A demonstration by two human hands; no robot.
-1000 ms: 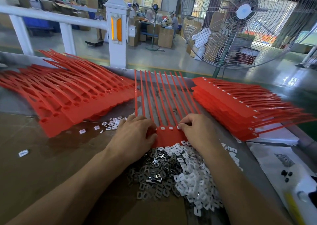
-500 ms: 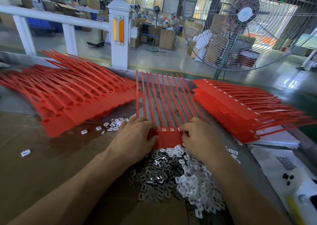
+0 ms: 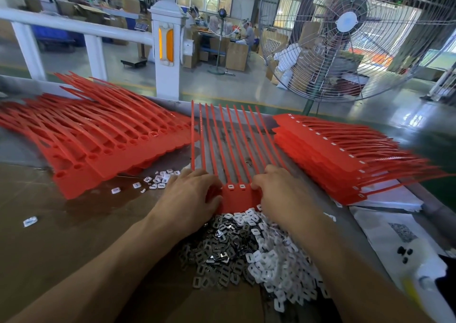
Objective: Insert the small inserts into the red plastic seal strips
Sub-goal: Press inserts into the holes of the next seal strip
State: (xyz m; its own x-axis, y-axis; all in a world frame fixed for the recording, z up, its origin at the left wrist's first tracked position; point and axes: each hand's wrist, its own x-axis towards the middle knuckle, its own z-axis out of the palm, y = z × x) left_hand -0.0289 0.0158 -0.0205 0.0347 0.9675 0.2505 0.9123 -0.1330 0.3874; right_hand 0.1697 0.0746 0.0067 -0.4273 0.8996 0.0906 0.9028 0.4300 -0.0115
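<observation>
Hands are staying put since before: left hand (image 3: 187, 199) pressing curled fingers on the red seal strip sheet (image 3: 238, 199), right hand (image 3: 278, 194) pinching its edge.

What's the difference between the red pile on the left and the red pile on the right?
The left pile shows open, empty holes along its heads; the right pile shows small white inserts seated in its heads. The left pile is fanned loosely with tails pointing up and away; the right pile is stacked more squarely, tails pointing off to the right. Both are the same red seal strips joined in comb-like sheets, lying on the same table.
</observation>
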